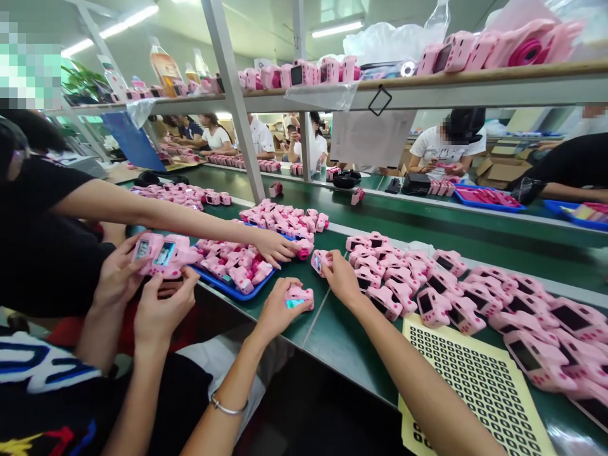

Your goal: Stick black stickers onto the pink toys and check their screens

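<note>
My left hand [277, 310], with a silver bracelet on its wrist, holds a pink toy camera [306, 296] whose small screen is lit. Between the fingers of my right hand [341, 278] is another pink camera [319, 262], held just above the green work surface [327, 332]. To the right of it, many pink cameras [387, 272] lie heaped with dark screens. A yellow sheet of black square stickers [475, 380] lies under my right forearm.
A co-worker's arm [204, 223] reaches over a blue tray [244, 296] of pink cameras. Beside me, another person's hands [164, 297] hold two lit cameras. A metal post [237, 107] and shelf [451, 76] stand beyond; people work across the line.
</note>
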`<state>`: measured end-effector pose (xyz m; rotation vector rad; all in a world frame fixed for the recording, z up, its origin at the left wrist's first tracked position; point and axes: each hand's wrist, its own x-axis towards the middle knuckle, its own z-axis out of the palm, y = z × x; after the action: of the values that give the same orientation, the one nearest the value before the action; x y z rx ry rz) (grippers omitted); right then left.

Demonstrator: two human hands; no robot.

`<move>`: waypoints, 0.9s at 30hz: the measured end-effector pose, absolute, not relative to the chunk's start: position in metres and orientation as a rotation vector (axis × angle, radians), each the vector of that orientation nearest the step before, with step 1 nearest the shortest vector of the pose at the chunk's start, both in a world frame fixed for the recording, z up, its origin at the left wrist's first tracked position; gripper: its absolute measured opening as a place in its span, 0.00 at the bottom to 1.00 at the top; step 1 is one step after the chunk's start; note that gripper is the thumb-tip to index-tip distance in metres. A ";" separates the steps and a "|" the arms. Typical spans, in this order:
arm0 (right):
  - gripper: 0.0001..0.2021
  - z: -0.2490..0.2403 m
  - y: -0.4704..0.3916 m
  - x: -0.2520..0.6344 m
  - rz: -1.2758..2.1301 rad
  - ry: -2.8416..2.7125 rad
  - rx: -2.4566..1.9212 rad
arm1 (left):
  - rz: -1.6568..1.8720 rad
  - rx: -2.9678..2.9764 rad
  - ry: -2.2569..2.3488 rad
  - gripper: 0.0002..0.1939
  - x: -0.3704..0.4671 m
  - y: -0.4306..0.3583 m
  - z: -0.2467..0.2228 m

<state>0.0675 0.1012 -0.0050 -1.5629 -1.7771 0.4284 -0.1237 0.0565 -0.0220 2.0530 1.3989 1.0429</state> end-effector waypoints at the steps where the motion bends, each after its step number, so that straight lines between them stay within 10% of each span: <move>1: 0.11 -0.004 0.088 0.077 0.424 -1.760 -1.544 | 1.040 2.041 1.380 0.17 -0.122 0.056 -0.021; 27: 0.12 -0.035 -0.079 0.225 1.010 -1.280 -1.318 | 0.651 1.444 1.076 0.15 -0.001 0.026 0.007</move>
<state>0.2245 -0.0787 -0.0354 -1.3184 -1.2803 1.0100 -0.0008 0.0261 0.0072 1.4438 1.0761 0.6510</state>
